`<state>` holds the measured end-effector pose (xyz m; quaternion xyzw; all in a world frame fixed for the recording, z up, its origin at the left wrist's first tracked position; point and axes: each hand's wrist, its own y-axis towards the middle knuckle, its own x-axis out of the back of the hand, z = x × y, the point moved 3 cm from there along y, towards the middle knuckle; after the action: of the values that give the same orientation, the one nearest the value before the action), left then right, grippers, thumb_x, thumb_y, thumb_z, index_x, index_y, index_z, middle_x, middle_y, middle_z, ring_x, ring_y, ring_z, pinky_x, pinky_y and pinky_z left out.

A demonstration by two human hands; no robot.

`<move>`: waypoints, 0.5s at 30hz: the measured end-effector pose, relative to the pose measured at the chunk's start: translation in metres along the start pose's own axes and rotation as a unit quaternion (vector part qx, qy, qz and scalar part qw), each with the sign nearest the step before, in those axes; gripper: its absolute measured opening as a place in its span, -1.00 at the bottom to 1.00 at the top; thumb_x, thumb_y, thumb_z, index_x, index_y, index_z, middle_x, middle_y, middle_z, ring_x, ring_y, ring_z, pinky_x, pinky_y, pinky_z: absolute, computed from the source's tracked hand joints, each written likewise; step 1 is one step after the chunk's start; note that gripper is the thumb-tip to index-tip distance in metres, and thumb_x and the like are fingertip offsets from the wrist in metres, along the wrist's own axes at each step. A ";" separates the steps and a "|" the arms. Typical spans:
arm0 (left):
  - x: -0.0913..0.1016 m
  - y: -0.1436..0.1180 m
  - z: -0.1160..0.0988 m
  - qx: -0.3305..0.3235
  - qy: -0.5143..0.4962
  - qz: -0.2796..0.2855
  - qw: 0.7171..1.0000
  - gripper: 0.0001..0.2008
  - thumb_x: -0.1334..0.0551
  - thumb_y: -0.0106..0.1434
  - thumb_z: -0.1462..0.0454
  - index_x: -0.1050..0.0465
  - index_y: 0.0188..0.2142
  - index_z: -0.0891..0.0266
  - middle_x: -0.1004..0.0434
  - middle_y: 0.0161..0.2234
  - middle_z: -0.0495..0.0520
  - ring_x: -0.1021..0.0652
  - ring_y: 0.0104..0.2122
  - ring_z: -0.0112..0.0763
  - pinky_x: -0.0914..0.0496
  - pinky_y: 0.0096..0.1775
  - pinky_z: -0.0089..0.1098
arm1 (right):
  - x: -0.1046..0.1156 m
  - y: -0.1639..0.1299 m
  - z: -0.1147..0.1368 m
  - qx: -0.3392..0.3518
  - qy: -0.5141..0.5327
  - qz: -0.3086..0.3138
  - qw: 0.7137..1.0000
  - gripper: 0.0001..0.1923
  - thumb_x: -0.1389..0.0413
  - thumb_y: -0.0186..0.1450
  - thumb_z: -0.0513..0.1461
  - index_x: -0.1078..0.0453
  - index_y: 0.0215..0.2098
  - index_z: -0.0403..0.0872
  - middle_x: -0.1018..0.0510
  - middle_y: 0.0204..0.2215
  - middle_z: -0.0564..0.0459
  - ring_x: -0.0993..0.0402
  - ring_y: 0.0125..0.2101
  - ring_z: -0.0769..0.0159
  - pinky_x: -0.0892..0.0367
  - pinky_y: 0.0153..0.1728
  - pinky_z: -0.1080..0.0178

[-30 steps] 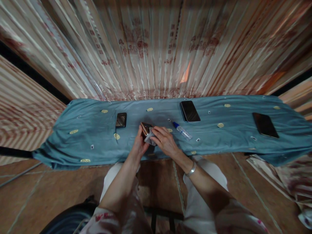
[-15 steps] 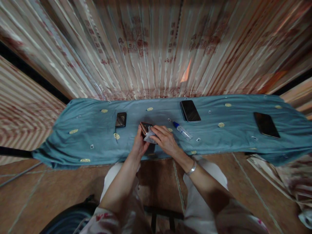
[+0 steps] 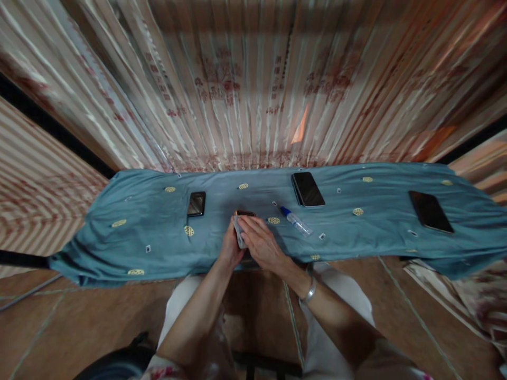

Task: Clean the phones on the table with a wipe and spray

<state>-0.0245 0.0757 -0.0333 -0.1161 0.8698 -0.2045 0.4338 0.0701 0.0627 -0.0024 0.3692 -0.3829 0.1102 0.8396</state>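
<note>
My left hand [image 3: 229, 247] grips a small dark phone with a brown edge [image 3: 244, 214], held up on its side over the blue cloth [image 3: 138, 227]. My right hand [image 3: 259, 244] presses a pale grey wiping cloth [image 3: 238, 235] flat against the phone's face. Most of the phone is hidden behind my fingers. A small clear spray bottle with a blue cap [image 3: 296, 222] lies just right of my right hand.
A small phone [image 3: 196, 203] lies left of my hands, a larger one [image 3: 308, 188] to the upper right, and another [image 3: 430, 211] far right. Striped curtains [image 3: 253, 95] hang behind the cloth-covered surface. Brown tiled floor lies below.
The phone has been turned more upright and my right hand has slid over its face with the cloth. The view has tilted slightly, shifting the table lower in the frame.
</note>
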 end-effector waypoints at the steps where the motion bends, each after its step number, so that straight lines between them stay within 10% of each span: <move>1: 0.000 -0.002 0.002 0.000 0.000 -0.012 1.000 -0.71 -0.09 0.34 0.19 -0.53 -0.33 0.28 -0.59 -0.43 0.02 -0.59 -0.33 -0.44 -0.42 -0.10 -0.45 | 0.000 0.001 -0.001 -0.006 0.002 0.002 1.000 -0.53 0.19 0.44 -0.23 -0.23 0.23 -0.22 -0.38 0.16 -0.16 -0.24 0.16 0.14 -0.27 0.17 0.02; 15: -0.008 -0.013 0.006 0.003 -0.027 -0.049 0.998 -0.74 -0.08 0.33 0.21 -0.54 -0.24 0.24 -0.61 -0.33 0.02 -0.59 -0.21 -0.42 -0.38 -0.03 -0.44 | 0.001 0.005 -0.006 -0.038 -0.020 0.008 0.999 -0.50 0.23 0.44 -0.22 -0.24 0.21 -0.31 -0.33 0.19 -0.26 -0.21 0.17 0.09 -0.23 0.19 -0.02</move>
<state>-0.0146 0.0659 -0.0256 -0.1631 0.8504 -0.2251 0.4467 0.0714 0.0699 -0.0019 0.3365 -0.4065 0.0950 0.8441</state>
